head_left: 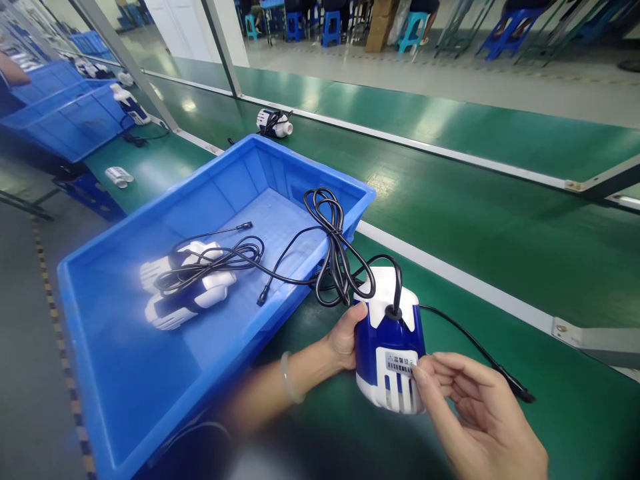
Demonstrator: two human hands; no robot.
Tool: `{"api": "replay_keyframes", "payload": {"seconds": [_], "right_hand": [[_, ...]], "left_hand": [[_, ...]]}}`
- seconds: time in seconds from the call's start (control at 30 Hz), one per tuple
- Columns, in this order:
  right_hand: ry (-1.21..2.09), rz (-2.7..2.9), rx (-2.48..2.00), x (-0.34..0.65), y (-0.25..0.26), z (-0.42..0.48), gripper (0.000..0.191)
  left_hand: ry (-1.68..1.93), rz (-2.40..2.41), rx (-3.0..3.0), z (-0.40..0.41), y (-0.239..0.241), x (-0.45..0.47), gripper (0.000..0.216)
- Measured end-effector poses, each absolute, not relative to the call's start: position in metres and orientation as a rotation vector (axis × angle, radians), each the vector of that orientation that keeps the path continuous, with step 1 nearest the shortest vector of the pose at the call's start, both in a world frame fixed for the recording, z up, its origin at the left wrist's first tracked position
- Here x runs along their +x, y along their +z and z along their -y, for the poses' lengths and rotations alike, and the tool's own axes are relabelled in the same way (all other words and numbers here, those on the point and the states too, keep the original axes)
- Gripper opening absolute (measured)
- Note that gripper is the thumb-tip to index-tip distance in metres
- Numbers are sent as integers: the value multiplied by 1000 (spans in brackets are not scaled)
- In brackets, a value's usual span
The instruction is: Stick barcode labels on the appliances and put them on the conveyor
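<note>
My left hand [344, 337] grips the left side of a blue and white device [387, 333] that rests on the green table. My right hand [475, 413] touches a small printed label [400, 363] on the device's blue face with thumb and fingertips. The device's black cord [335, 257] rises from its top, loops in a coil over the rim of a blue bin [150, 400], and another length runs right to a plug [515, 390]. Inside the bin lie two more blue and white devices [187, 293] with their cords.
A green conveyor belt [475, 227] runs behind the table, with another device [273, 123] on its far side. More blue bins [65, 120], a device [129, 103] and a small white part [119, 176] lie at the left. Blue stools stand on the far floor.
</note>
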State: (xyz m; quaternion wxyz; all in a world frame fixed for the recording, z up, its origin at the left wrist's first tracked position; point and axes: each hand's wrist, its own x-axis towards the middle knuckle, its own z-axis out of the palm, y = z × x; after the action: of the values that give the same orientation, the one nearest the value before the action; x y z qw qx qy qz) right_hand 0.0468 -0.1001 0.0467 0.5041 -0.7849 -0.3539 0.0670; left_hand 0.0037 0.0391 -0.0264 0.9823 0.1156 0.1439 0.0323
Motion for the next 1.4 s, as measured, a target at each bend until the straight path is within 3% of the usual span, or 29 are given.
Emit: {"api": "replay_keyframes", "payload": {"seconds": [0.5, 0.7, 0.9, 1.13, 1.4], "right_hand": [[104, 1035, -1991, 46, 42, 105, 27], [-92, 1134, -2101, 56, 37, 97, 47], [567, 857, -1882, 76, 29, 96, 49], [317, 979, -1945, 106, 52, 72, 42], [1040, 968, -1604, 117, 121, 20, 57]], "left_hand": [[107, -270, 220, -37, -31, 3, 75], [91, -284, 273, -37, -24, 3, 84], [58, -232, 287, -38, -21, 4, 90], [153, -253, 284, -36, -20, 6, 78], [208, -102, 281, -30, -30, 11, 65]]}}
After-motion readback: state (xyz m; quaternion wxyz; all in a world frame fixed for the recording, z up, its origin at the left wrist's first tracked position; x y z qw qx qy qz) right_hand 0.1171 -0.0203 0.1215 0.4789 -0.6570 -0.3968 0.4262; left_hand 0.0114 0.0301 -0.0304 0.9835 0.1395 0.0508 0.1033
